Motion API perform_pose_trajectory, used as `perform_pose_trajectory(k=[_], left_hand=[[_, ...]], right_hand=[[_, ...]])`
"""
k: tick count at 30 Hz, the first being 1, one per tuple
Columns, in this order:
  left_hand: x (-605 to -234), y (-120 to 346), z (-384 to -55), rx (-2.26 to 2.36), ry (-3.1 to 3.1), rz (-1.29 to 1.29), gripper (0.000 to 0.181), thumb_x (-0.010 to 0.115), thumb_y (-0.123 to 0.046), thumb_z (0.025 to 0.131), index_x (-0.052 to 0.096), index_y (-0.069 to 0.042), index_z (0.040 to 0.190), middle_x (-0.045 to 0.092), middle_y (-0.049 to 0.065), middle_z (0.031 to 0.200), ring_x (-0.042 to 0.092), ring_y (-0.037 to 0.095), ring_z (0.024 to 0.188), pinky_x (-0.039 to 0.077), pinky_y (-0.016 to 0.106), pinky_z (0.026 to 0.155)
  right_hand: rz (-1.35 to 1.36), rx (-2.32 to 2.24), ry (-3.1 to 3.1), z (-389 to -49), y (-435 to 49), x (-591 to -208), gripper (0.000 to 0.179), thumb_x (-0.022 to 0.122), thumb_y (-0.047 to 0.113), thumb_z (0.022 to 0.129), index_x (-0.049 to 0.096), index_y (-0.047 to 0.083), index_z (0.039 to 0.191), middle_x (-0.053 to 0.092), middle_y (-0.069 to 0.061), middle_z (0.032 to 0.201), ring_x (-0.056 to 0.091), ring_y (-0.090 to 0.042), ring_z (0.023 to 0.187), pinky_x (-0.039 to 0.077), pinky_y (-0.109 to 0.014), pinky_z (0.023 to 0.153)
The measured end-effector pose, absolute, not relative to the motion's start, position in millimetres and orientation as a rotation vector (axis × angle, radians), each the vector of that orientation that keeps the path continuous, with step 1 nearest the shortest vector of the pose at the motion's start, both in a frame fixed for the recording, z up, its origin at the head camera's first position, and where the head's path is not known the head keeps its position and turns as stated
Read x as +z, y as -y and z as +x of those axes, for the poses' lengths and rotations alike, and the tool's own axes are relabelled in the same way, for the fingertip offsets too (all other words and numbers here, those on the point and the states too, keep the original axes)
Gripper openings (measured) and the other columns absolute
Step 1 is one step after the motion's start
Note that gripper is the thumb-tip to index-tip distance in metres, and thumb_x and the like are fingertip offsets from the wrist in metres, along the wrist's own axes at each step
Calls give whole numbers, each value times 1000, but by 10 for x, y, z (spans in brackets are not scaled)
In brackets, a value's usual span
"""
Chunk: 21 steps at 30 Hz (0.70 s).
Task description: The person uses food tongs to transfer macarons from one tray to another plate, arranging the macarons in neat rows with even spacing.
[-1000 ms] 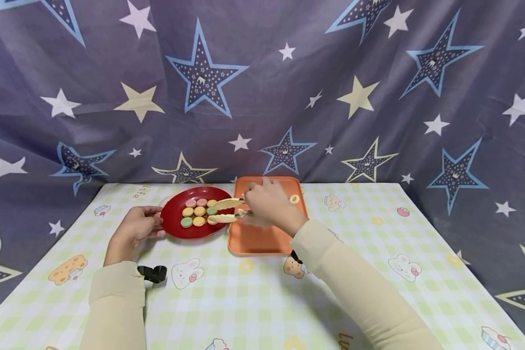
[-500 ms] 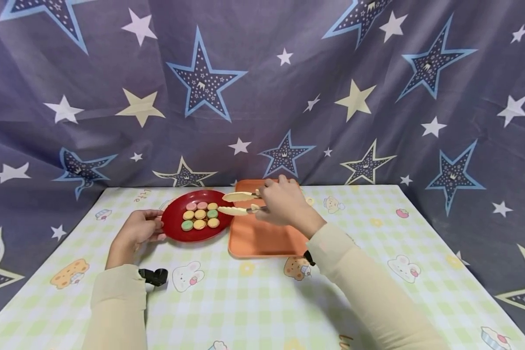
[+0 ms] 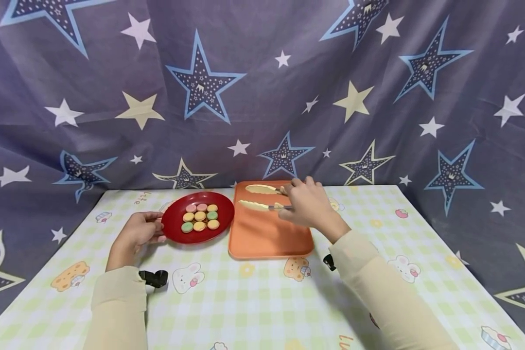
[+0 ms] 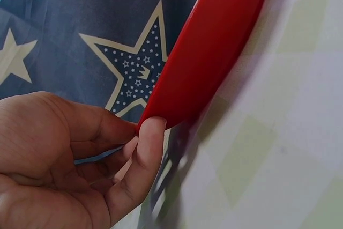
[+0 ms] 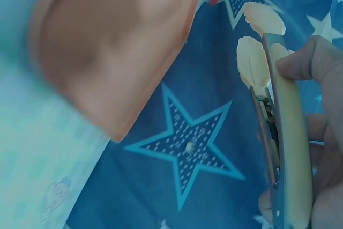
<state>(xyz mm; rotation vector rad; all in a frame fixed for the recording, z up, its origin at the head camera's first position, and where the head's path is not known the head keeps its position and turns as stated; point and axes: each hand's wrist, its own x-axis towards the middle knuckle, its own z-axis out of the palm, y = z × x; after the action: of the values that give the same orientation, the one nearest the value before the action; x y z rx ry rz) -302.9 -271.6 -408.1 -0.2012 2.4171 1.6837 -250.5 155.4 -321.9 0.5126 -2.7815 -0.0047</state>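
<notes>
My left hand [image 3: 140, 231] pinches the left rim of a round red plate [image 3: 220, 228], thumb and fingers on its edge. In the left wrist view the plate's rim [image 4: 198, 52] looks raised off the cloth. Several pink, yellow and green macarons [image 3: 200, 216] lie on the plate in neat rows. In my right hand [image 3: 308, 204] is a pair of tongs [image 3: 262, 206] with cream-coloured tips, held above an orange tray [image 3: 271, 243]. The tips are spread apart with nothing visible between them. The right wrist view shows my fingers around the tongs' cream handle [image 5: 295, 143].
The orange tray lies directly right of the plate, its far right part hidden behind my right hand. A checked cloth with cartoon prints [image 3: 227, 301] covers the table. Behind the table's far edge hangs a dark star-patterned curtain [image 3: 262, 97].
My right hand has moved right with the tongs, from over the plate's right-hand macarons to above the tray. The macarons stay on the plate. My left hand keeps its grip on the rim.
</notes>
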Motion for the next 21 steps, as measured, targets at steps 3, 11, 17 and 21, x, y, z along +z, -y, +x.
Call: perform_pose_trajectory(k=[3,11,17,21], left_hand=[[-4091,2719,-3027,1685,-2416,-207,48,44,3,104,35,11,150,54,28,127,65,19,84,64,35,75],[-4110,2727,-3042,1689,-2421,-194,49,45,5,103,34,11,150,53,29,129,65,19,85,64,34,75],[-4103,2719,-3042,1690,-2424,-187,49,44,5,102,34,12,150,52,29,131,65,18,84,64,35,75],[-4101,2722,-3038,1688,-2423,-192,49,44,5,102,34,11,150,51,30,132,65,18,84,64,35,75]], right_hand=[[475,48,2762,-2508,-1699,-3260,44,63,40,83,69,8,113,60,-8,102,48,-33,85,47,-48,74],[365,113,2689,-2515,-2137,-3366,56,71,48,78,68,2,110,62,-17,102,53,-42,86,50,-53,73],[240,266,2706,-2494,-2452,-3458,59,73,49,78,67,1,112,60,-20,99,51,-42,86,48,-53,73],[140,334,2694,-2492,-2648,-3531,65,76,54,79,66,1,114,58,-24,101,50,-46,88,48,-55,69]])
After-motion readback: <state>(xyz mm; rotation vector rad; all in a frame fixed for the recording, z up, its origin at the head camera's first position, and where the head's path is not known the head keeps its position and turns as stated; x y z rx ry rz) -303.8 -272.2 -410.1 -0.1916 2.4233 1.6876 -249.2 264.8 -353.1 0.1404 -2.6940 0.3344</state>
